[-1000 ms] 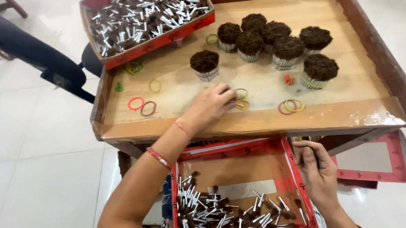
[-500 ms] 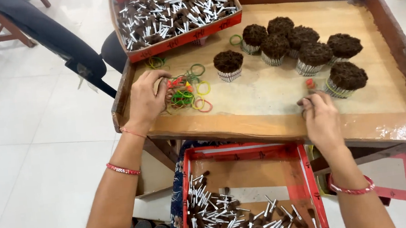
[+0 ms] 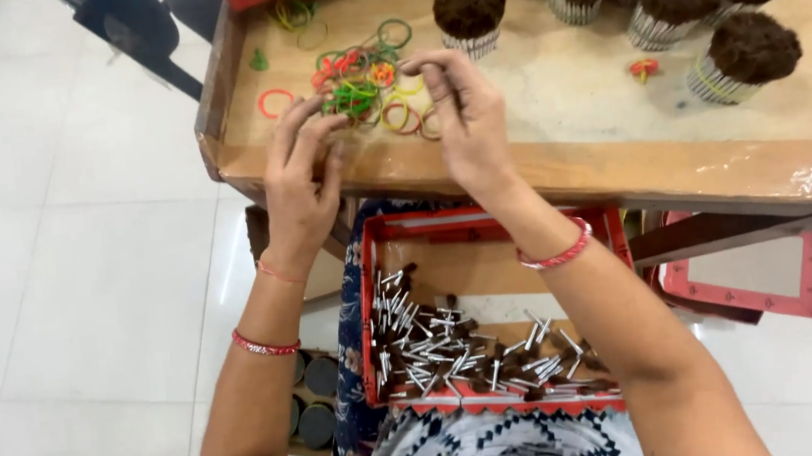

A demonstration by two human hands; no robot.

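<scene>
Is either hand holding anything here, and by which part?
Both hands, left hand and right hand, are at the pile of rubber bands. Whether either pinches a band cannot be told.

Bright, even daylight; slight motion blur

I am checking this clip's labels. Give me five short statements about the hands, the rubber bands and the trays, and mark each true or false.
1. Both hands are over the pile of rubber bands on the wooden tray. True.
2. The right hand pinches at the bands with its fingertips. True.
3. The left hand rests inside the red tray of sticks. False: it is up at the wooden tray's near edge, beside the bands.
4. The bundles with dark tops stand on the floor. False: they stand on the wooden tray.
5. The red tray on the lap holds many thin pale sticks. True.
</scene>
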